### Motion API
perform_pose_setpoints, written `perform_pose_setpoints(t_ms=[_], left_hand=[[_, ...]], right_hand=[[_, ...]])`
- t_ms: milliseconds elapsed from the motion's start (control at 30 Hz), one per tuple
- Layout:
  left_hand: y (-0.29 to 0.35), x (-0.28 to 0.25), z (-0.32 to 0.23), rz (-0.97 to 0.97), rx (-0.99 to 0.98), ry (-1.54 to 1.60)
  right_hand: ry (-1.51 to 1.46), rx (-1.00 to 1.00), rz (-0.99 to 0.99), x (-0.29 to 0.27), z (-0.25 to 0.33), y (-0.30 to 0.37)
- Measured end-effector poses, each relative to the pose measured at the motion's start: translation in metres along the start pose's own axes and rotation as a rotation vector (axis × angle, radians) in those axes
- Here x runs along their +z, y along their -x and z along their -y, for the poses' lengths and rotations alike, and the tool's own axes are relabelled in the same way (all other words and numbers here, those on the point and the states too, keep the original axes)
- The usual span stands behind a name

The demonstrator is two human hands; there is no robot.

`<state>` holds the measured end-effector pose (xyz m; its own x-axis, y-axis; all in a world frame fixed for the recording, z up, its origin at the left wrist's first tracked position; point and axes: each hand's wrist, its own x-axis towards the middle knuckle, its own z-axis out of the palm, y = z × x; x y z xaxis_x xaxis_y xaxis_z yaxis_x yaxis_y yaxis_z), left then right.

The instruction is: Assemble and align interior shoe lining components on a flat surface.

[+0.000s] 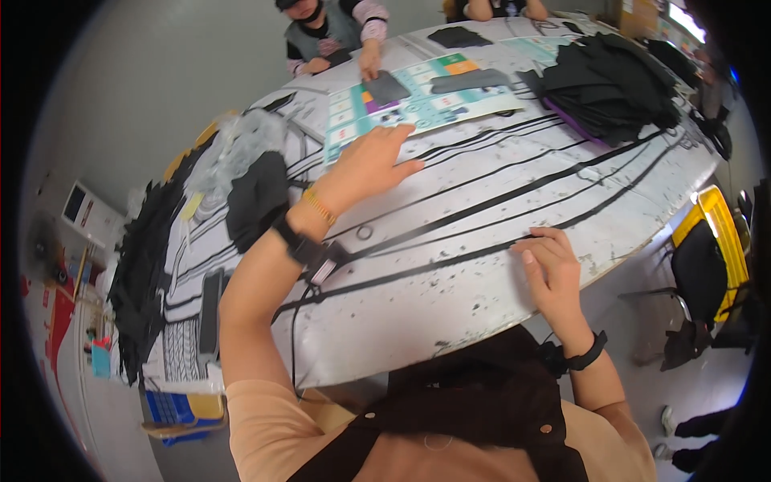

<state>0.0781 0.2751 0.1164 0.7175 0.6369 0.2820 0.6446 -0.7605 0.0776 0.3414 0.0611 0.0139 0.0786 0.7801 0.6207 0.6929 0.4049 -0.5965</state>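
My left hand [368,167] reaches over the white table [482,277], thumb apart from the stretched fingers, nothing visible in it. Its fingertips are at the near edge of a colourful printed sheet [474,108]; whether they touch it I cannot tell. On that sheet lie two flat dark grey pieces [470,81]; a co-worker's hand [370,61] touches the left one [385,88]. My right hand [552,269] rests at the table's near edge, fingers loosely bent and thumb apart, with nothing seen in it. Both wrists wear black straps, and a cable hangs from the left one.
A big heap of black fabric pieces [614,84] covers the table's right. Clear plastic bags [249,145], a black cloth bundle [259,201] and a black fabric stack [144,273] lie at the left. A yellow-backed chair [707,249] stands right. Co-workers sit across.
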Motion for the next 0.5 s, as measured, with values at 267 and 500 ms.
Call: perform_pose_setpoints(t_ms=[267,500], left_hand=[[-0.204,0.128,0.115,-0.083,-0.274,0.092],[-0.247,0.177,0.127,-0.028,-0.217,0.061]], right_hand=[[-0.011,-0.008,0.001,-0.004,-0.007,0.0],[-0.011,0.036,-0.029,0.0,-0.018,0.011]])
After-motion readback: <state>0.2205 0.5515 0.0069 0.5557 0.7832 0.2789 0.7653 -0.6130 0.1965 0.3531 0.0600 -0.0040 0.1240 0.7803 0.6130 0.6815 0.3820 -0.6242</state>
